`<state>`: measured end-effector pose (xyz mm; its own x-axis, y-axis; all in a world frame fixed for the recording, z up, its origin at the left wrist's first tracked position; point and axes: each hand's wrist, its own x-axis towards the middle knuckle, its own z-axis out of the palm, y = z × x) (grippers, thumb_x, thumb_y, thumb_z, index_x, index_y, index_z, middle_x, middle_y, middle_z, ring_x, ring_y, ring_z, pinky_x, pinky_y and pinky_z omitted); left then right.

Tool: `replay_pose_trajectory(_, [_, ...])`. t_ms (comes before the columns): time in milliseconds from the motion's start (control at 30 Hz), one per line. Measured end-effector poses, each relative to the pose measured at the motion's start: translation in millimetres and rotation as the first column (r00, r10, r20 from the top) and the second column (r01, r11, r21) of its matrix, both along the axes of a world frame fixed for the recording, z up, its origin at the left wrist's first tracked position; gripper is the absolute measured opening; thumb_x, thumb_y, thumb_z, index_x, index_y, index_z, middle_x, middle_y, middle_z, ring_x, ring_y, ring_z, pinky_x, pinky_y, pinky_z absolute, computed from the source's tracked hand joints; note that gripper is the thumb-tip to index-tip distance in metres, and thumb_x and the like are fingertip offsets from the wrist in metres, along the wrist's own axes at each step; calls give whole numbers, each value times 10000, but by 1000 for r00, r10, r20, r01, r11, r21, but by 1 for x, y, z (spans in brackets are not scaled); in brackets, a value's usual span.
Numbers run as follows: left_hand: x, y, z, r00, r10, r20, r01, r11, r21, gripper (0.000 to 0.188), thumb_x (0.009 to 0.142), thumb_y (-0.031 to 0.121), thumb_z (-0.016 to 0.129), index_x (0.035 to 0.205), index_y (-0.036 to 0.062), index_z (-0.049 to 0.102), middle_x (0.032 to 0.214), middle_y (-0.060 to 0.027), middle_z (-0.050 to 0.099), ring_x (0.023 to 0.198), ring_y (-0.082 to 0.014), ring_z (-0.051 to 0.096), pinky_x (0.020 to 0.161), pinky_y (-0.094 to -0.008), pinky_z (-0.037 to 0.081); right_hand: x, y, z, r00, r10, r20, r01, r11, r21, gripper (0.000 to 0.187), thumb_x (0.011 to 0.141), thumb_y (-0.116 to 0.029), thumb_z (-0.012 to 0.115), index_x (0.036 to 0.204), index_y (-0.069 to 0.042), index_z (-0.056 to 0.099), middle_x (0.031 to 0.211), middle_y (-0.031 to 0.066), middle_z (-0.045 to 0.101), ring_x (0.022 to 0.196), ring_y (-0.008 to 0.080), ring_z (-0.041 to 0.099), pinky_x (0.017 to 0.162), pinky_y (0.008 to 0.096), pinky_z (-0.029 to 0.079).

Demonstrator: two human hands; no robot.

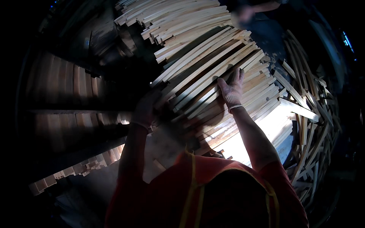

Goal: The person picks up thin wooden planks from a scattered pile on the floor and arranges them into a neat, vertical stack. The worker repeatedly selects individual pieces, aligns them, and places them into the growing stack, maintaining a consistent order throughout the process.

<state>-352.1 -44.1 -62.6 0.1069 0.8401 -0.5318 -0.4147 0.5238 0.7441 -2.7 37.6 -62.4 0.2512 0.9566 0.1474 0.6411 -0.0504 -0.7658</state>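
A broad layer of long, pale wooden strips [213, 76] lies in front of me, with dark gaps between some of them. My right hand [232, 91], in a light knitted glove, rests on or just over the strips towards their right ends. Its thumb stands apart and its fingers stretch forward. In deep shadow at the strips' left ends is my left hand [147, 110], also gloved as far as can be made out. Its fingers are too dark to read, and whether it touches a strip cannot be seen.
A jumbled heap of loose wood offcuts [308, 110] lies to the right. More strips [182, 19] are stacked at the far side, near another person's blurred hand [245, 13]. On the left stand stacked boards [64, 78], with a row of wood ends [83, 165] lower down. Strong light falls near my right forearm.
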Motion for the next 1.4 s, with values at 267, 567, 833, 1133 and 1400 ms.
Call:
replay_pose_trajectory(267, [26,18,38,-195,396,-897,856,516,42,203,961,311,686,982,110,660,865,-97,690,799,-340,693,728,-465,564,-15,-2,19,993,110,35,-113,991,66,1042,765,-293,825,1609,-7,285,1659,306,257,1515,469,335,1251,414,326])
replay_pose_trajectory(567, [53,124,62,4,-160,-987,584,801,-128,720,950,592,642,1437,66,573,1329,-263,641,1244,-456,602,1056,-500,486,-6,-18,14,882,75,-465,-77,997,15,853,791,-308,801,1505,4,454,1563,220,403,1409,396,456,1174,415,387])
replay_pose_trajectory(833, [75,131,58,-136,-146,-980,661,723,-200,941,908,685,636,1587,69,422,1501,-274,553,1399,-432,523,1139,-478,451,-2,-23,32,965,134,-226,-151,987,-61,858,816,-294,805,1543,-71,407,1584,323,323,1472,513,368,1175,450,407])
replay_pose_trajectory(1133, [87,126,40,-38,-104,-994,684,722,-102,1101,863,649,742,1676,101,240,1610,-277,428,1455,-443,456,1197,-474,387,-30,-13,45,951,23,-308,-85,979,-188,860,769,-278,830,1510,-98,432,1458,291,388,1316,522,502,1104,475,470])
replay_pose_trajectory(1400, [114,134,53,-34,-141,-989,707,696,-124,1137,857,675,722,1671,62,215,1561,-285,478,1410,-480,488,1188,-505,404,7,-20,13,710,-118,-694,14,988,-153,906,842,-291,812,1574,-16,356,1419,301,589,1351,371,580,1089,407,488])
